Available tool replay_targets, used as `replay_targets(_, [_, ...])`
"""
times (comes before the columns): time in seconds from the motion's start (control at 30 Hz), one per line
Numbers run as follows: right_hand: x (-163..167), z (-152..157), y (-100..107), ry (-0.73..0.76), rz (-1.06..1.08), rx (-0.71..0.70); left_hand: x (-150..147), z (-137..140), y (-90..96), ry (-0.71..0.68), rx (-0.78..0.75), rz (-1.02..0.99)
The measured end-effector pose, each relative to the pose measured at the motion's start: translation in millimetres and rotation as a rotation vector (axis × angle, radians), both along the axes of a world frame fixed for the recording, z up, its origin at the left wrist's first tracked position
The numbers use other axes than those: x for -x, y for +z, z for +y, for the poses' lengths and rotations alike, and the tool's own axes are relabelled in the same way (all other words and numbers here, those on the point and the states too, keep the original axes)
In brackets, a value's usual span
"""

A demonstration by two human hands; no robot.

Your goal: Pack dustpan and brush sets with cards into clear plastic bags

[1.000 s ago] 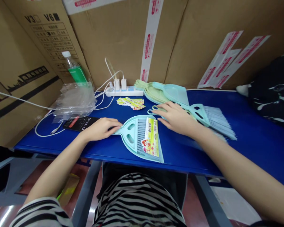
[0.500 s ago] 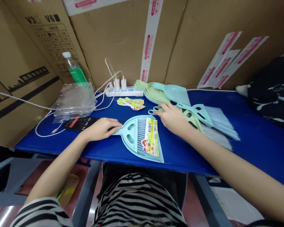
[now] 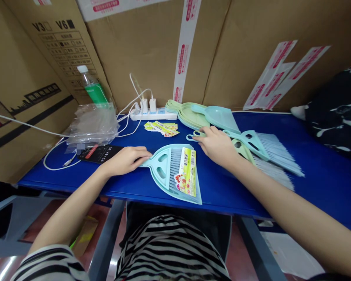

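Observation:
My left hand is closed round the handle end of a light blue dustpan lying on the table. A matching brush rests in that pan, its bristles partly under a yellow-green label card. My right hand grips the handles of several hand brushes to the right; their ring ends show past my fingers. Among these are a blue brush and a green brush, the green one partly hidden by my wrist. Behind them lie green dustpans and a blue dustpan.
Loose label cards lie before a power strip with chargers and cables. At left are clear plastic bags, a phone and a bottle. Cardboard walls the back; a dark patterned cloth item sits at right.
My right hand has shifted slightly right, and the brushes under it have slid right too. The front blue dustpan in back sits a little further right. My left hand has barely moved.

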State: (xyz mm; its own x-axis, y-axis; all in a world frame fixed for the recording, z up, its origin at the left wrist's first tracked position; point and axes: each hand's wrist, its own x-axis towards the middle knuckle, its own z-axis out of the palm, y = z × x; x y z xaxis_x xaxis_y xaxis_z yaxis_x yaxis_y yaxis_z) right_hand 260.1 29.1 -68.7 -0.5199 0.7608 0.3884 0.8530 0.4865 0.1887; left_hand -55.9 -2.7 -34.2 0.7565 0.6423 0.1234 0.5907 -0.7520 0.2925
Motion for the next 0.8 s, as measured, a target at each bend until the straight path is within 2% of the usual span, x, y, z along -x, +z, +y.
replay_targets(0.2, [0.4, -1.1, 4.6, 0.033, 0.056, 0.025, -0.8, -0.3, -1.9, 0.072, -0.045, 0.009])
replay_targets(0.47, [12.3, -11.1, 11.1, 0.265, 0.110, 0.121, -1.8, 1.2, -7.4, 0.143, -0.156, 0.058])
replay_targets(0.8, [12.7, -9.0, 8.5, 0.302, 0.097, 0.182, -3.0, 0.7, -3.9, 0.158, -0.296, 0.104])
